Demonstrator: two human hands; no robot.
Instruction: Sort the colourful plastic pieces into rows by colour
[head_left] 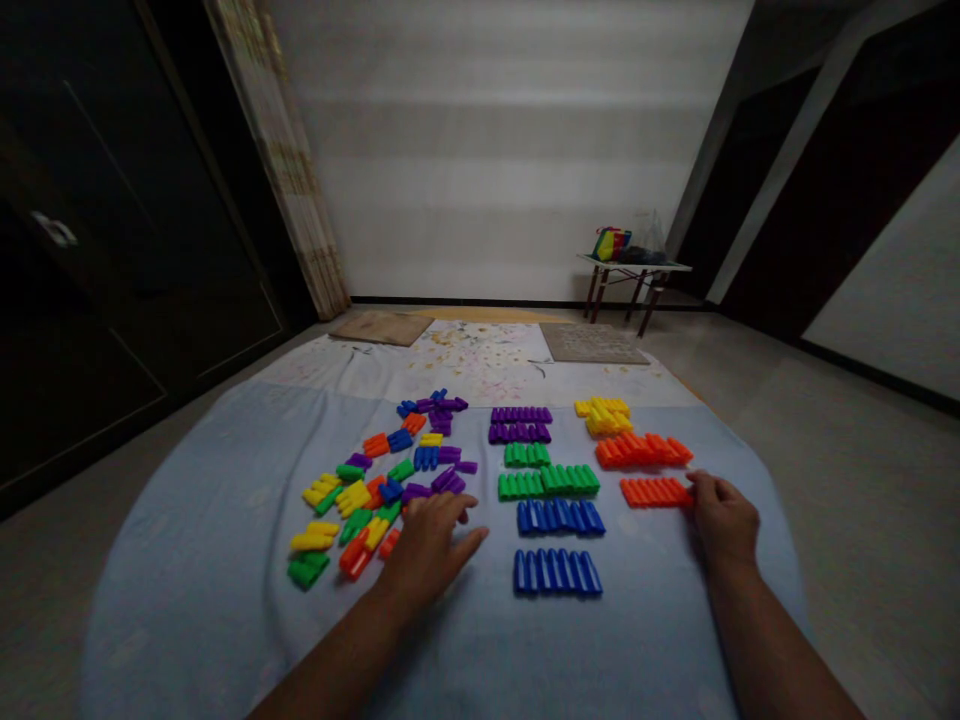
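Observation:
My left hand [429, 545] hovers at the right edge of a mixed heap of bullet-shaped plastic blocks, thumb and fingers apart. Purple blocks [448, 480] lie just beyond its fingertips, and an orange block [389, 543] shows partly beside it. My right hand [726, 520] is closed, its fingertips pinching the right end of a row of orange blocks [654, 492]. Behind that row lies another orange group [643, 450], then a yellow pile [604, 415]. Between my hands are rows of blue blocks [558, 572], green blocks [570, 480] and purple blocks [520, 433].
A pale blue and floral cloth [480, 660] covers the round table. Two flat boards, a brown board [382, 328] and a grey board [596, 343], lie at its far edge. Beyond stands a small folding table [634, 266] with a colourful bag [611, 243].

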